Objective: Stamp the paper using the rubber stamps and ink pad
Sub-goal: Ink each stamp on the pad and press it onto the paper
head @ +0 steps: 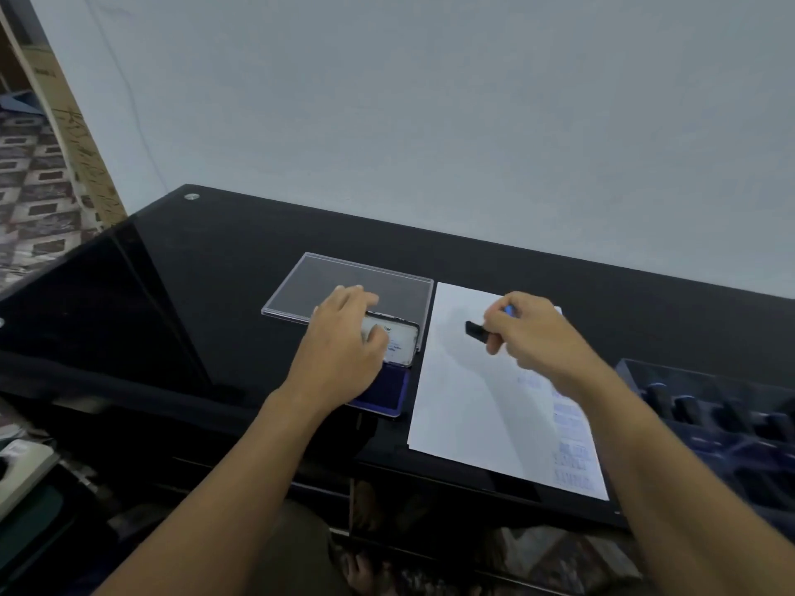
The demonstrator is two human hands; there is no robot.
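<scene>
Your right hand [533,337] has its thumb and fingers closed tight around the rubber stamp [475,329]. The stamp is over the far part of the paper [464,406], with its black body sticking out leftward from your fingers, long axis roughly left to right. A soft shadow lies beside it, so it looks held off the sheet, but contact cannot be ruled out. The relation that matters: the ink pad [387,391] lies to the left of the stamp and nearer you, just beside the paper's left edge, so the right hand is the one to take the stamp there. Your left hand [344,337] sits over the pad's raised lid [402,342], thumb on the inner face and fingers over its far edge, apparently pinching it open. That hand and wrist cover part of the blue surface, and the lid stands between stamp and pad on the far side, so my read is to approach from the paper side. Faint blue impressions [570,455] run down the paper's right margin. A clear acrylic cover [387,286] lies flat beyond the pad. A dark box of stamps [697,406] sits right of the sheet. All of it rests on the black table [215,273].
</scene>
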